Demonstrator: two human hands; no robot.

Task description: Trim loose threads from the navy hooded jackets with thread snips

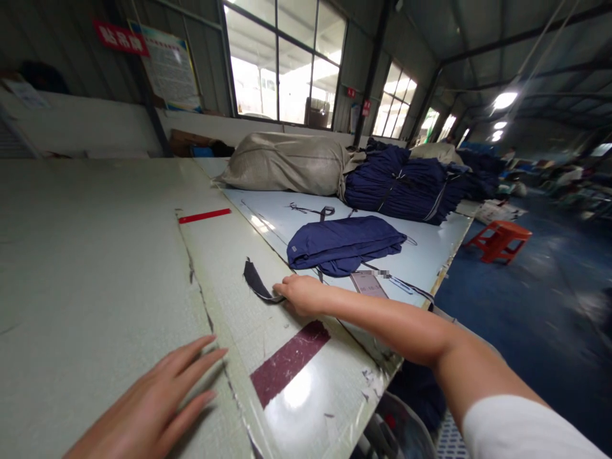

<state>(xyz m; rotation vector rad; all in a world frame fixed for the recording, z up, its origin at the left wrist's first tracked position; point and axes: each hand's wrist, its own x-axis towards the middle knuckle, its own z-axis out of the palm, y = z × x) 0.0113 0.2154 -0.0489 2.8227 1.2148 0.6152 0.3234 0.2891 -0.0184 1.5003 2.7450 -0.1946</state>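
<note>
A person stands at a long pale green worktop point(95, 268), seen from their own viewpoint. Their right hand point(301, 294), reaching out from a white sleeve point(521, 430), is curled nearly closed and appears to pinch the end of a narrow navy fabric strip point(257, 282). The strip lies on the worktop at 9 o'clock from that hand, its far end curling upward. The left hand point(153, 401) is open, fingers spread and pointing toward 1 o'clock, low over the worktop and holding nothing, at 7 o'clock from the right hand.

A folded navy garment point(344, 245) lies at 1 o'clock from the right hand on a pale blue board point(430, 255), with a phone point(368, 285) just beside it at 3 o'clock. Farther off, a large grey sack point(282, 164) sits at 12 o'clock, touching a strapped stack of navy garments point(401, 185) at 1 o'clock. An orange plastic stool point(500, 239) stands on the floor at 2 o'clock.
</note>
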